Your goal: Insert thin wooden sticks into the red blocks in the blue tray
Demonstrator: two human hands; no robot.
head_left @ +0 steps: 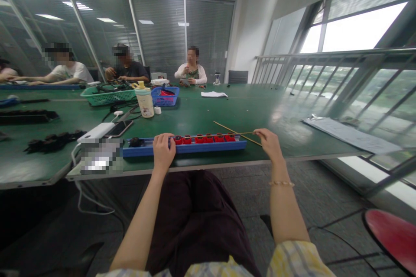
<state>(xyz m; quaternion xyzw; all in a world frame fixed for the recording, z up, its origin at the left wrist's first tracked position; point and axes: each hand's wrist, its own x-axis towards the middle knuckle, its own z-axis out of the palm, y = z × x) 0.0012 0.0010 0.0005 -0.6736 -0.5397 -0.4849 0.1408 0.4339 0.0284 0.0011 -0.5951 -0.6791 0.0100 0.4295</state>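
A long blue trough (208,146) lies along the table's front edge. In it stands a row of red pieces (208,138), with a black piece (135,142) near its left end. My left hand (164,149) is closed over the trough, left of the red pieces; its fingertips are partly hidden. My right hand (267,140), past the trough's right end, pinches a thin wooden stick (243,133) that runs leftward above the red pieces. A second thin stick (221,125) lies slanting on the table, passing behind the trough.
Left of the trough are a white power bank (95,132), a phone (120,128) and black parts (53,142). Farther back stand a cup (144,101), a green basket (108,96) and a blue basket (165,96). A clipboard (351,135) lies right. Several people sit across.
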